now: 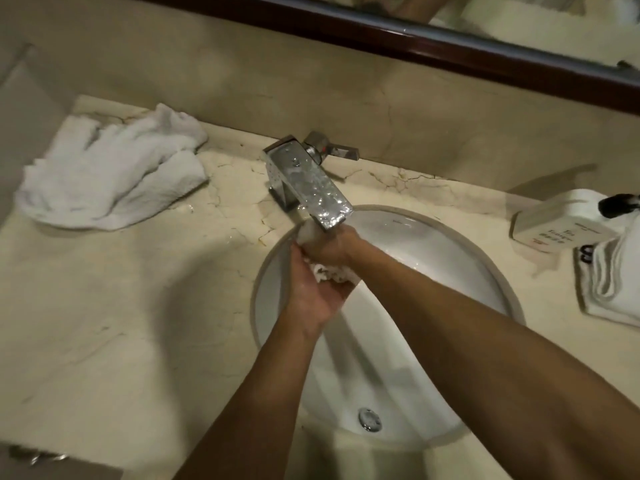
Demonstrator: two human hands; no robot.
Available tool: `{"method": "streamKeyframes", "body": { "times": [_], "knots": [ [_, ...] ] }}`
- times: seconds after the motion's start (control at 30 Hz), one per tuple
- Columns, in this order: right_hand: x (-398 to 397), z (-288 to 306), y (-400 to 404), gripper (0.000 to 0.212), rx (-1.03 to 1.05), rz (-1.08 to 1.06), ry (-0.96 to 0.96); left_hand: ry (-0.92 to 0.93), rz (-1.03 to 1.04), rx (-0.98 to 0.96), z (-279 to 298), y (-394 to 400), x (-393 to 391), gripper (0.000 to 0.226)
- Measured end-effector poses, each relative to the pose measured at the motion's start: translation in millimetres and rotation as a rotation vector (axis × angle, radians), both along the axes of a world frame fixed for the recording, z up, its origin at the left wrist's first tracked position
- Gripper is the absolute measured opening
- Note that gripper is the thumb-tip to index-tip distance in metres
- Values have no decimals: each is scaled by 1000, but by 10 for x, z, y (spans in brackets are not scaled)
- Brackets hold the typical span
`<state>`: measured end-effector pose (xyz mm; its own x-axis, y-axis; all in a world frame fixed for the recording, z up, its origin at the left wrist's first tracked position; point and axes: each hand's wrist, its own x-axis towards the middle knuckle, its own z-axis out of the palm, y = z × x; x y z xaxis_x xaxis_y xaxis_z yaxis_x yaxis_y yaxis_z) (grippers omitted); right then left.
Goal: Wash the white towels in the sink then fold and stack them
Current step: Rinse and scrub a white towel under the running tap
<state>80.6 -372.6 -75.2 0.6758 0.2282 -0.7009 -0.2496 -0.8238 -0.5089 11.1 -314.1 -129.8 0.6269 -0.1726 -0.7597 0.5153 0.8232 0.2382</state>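
Cracked marble counter (138, 323); round, seemingly wet sink (433, 258).

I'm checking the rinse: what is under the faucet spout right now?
Both hands, left hand and right hand, grip a bunched white towel under the faucet spout. Most of the towel is hidden by fingers.

Two bare forearms, no sleeves, no watch, no rings or bands in sight. Left hand (313, 289) and right hand (332, 245) ungloved, wet and glistening; nails too blurred to judge.
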Motion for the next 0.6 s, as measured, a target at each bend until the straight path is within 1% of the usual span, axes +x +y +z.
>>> {"method": "streamKeyframes", "body": {
  "times": [0.03,0.1,0.13,0.17,0.2,0.27,0.3,0.33,0.37,0.4,0.5,0.53,0.57,0.6],
  "knots": [
    [-47,-33,-11,35,8,-8,-19,3,0,-50,-45,33,-25,71],
    [-176,-63,-67,47,79,-74,13,-2,21,-81,-136,109,-35,50],
    [-259,-47,-128,53,132,-94,34,4,42,-46,-180,125,-21,46],
    [-355,-5,-198,57,221,-130,39,11,46,-5,-208,133,3,46],
    [-435,28,-292,55,316,-175,36,23,54,15,-211,136,31,46],
    [-584,150,-502,27,483,-311,48,52,49,58,-162,82,77,37],
    [-655,228,-611,23,541,-347,61,84,33,101,-138,26,96,35],
    [-724,283,-735,29,580,-358,73,112,20,129,-95,-42,99,36],
    [-777,340,-861,34,618,-375,83,127,27,110,-56,-110,99,40],
    [-819,373,-973,37,638,-413,99,144,57,73,-38,-168,92,44],
    [-922,417,-1251,47,696,-507,191,147,169,80,-65,-280,57,49],
    [-953,461,-1335,48,710,-539,218,129,181,71,-63,-301,52,49],
    [-978,473,-1418,42,724,-572,232,98,199,34,-39,-330,40,49],
    [-998,503,-1490,32,733,-610,241,71,206,25,-37,-342,30,50]
  ]
}}
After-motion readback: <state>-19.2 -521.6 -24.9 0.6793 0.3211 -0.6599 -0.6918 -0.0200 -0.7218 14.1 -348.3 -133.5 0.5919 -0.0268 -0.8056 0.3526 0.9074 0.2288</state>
